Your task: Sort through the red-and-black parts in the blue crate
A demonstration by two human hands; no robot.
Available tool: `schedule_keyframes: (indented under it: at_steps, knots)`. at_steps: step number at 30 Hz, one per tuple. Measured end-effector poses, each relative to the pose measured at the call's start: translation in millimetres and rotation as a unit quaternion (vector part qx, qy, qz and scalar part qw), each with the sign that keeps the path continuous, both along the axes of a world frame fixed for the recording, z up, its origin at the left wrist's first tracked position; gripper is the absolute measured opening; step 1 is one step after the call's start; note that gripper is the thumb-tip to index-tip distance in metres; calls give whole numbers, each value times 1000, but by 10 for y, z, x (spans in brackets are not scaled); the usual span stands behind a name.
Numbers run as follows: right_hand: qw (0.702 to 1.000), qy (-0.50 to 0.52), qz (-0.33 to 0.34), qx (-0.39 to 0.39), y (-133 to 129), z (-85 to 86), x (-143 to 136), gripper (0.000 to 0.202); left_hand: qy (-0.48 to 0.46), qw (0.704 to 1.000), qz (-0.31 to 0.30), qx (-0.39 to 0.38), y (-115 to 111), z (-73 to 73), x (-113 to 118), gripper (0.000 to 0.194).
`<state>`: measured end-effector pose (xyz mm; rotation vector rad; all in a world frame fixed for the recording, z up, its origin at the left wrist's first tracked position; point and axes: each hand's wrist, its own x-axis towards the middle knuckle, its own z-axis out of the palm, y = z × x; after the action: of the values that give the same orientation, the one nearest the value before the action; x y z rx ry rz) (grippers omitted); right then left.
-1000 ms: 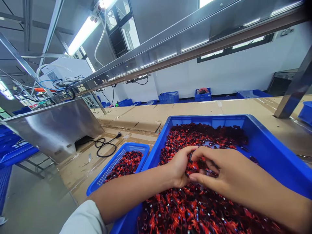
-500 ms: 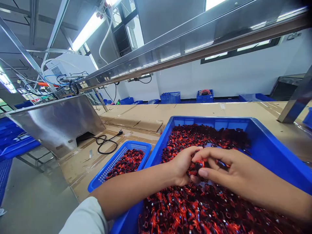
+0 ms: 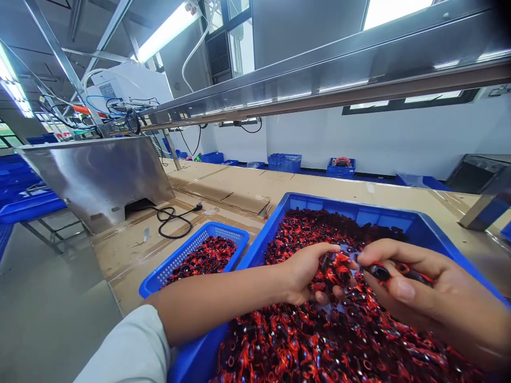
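A large blue bin (image 3: 451, 247) holds a deep layer of small red and black parts (image 3: 275, 340). Over its middle, my left hand (image 3: 315, 274) is cupped palm up around a pile of red and black pieces (image 3: 337, 268). To the right of it, my right hand (image 3: 423, 290) pinches a dark piece with a red edge (image 3: 379, 272) between thumb and fingers, with more pieces against its palm. The two hands are slightly apart. Left of the bin, a smaller blue perforated basket (image 3: 154, 279) contains similar parts.
Cardboard (image 3: 319, 186) covers the table. A black cable with a plug (image 3: 175, 223) lies behind the small basket. A metal housing (image 3: 104, 175) stands at the left, and a steel beam (image 3: 299, 85) crosses above. Blue crates (image 3: 284, 162) sit by the far wall.
My right hand has moved right, away from my left hand, with pieces in it. The pile in my left palm now shows more fully. The view has shifted slightly.
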<state>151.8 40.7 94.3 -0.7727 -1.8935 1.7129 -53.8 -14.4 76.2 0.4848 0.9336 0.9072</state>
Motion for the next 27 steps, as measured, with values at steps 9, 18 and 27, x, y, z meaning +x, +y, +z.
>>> schedule_keyframes:
  at_steps: [9, 18, 27]
  knots:
    - [983, 41, 75, -162, 137, 137, -98, 53, 18, 1000, 10, 5, -10, 12, 15, 42]
    - [945, -118, -138, 271, 122, -89, -294, 63, 114, 990, 52, 67, -56, 14, 85, 32]
    - [948, -119, -128, 266, 60, -52, -304, 40, 160, 981, 33, 104, -76, -22, 118, 30]
